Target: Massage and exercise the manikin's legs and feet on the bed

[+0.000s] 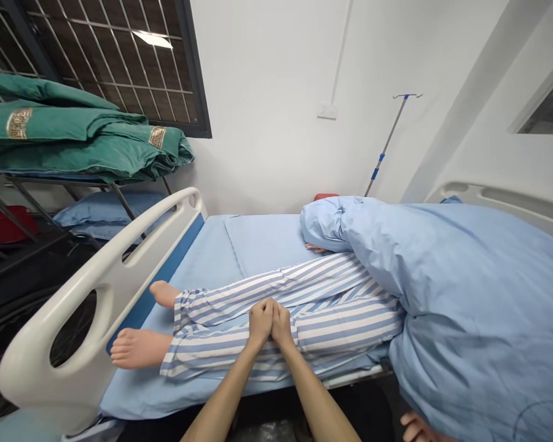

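Observation:
My left hand point(260, 320) and my right hand point(281, 322) are closed into fists, pressed side by side with knuckles away from me. No cloth shows bunched in either one. They are over the blue-and-white striped trousers point(350, 322) of a figure lying on its back, which looks like a care manikin. Its bare feet point(142, 348) point toward the footboard at the left. A light blue quilt point(479, 282) is heaped over its upper body. One manikin hand point(317, 248) shows under the quilt's far edge, another point(417, 428) at the near edge.
The bed has a light blue sheet point(262, 236) and a white footboard point(87, 276). At the right is the headboard point(525, 199). A drip pole point(387, 144) stands behind the bed. Green folded bedding point(92, 138) lies on a rack at the left, near a red basin point(9, 222).

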Demonstrator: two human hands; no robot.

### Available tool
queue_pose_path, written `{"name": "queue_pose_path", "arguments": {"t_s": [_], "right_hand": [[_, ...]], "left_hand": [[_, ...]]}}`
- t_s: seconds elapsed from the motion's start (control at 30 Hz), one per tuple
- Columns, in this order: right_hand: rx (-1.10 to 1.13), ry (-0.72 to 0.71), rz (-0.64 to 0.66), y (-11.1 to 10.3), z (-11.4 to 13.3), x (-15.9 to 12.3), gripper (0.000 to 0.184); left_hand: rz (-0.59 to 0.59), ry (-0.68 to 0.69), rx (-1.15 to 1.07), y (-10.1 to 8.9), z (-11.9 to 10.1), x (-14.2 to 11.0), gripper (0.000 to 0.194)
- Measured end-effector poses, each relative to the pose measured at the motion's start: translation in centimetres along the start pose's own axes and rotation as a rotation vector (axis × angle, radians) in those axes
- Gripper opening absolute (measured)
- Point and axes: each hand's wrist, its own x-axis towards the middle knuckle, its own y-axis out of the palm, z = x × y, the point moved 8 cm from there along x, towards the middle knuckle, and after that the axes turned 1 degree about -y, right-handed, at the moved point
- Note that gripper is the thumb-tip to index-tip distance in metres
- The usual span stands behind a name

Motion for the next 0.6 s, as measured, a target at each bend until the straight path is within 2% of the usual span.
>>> {"name": "queue_pose_path", "arguments": {"t_s": [0.1, 0.2, 0.37, 0.47, 0.53, 0.6], "right_hand": [[0.021, 0.027, -0.025, -0.4, -0.5, 0.1, 0.057], [-0.084, 0.022, 0.028, 0.2, -0.4, 0.0, 0.054], [-0.369, 0.029, 0.194, 0.4, 0.5, 0.7, 0.047], [-0.549, 0.024, 0.304, 0.0, 0.6, 0.9, 0.042], [-0.575, 0.024, 0.303, -0.4, 0.3, 0.8, 0.042], [-0.519, 0.020, 0.231, -0.7, -0.1, 0.5, 0.044]], "left_hand": [[-0.121, -0.026, -0.132, 0.3, 0.6, -0.7, 0.044], [-0.192, -0.040, -0.173, 0.0, 1.6, -1.3, 0.045], [-0.205, -0.040, -0.145, -0.4, 1.8, -1.2, 0.047], [-0.178, -0.010, -0.068, -0.1, 1.4, -1.2, 0.044], [-0.167, 0.011, -0.016, 0.2, 1.4, -1.3, 0.041], [-0.152, 0.022, 0.035, 0.4, 1.4, -1.4, 0.038]]}}
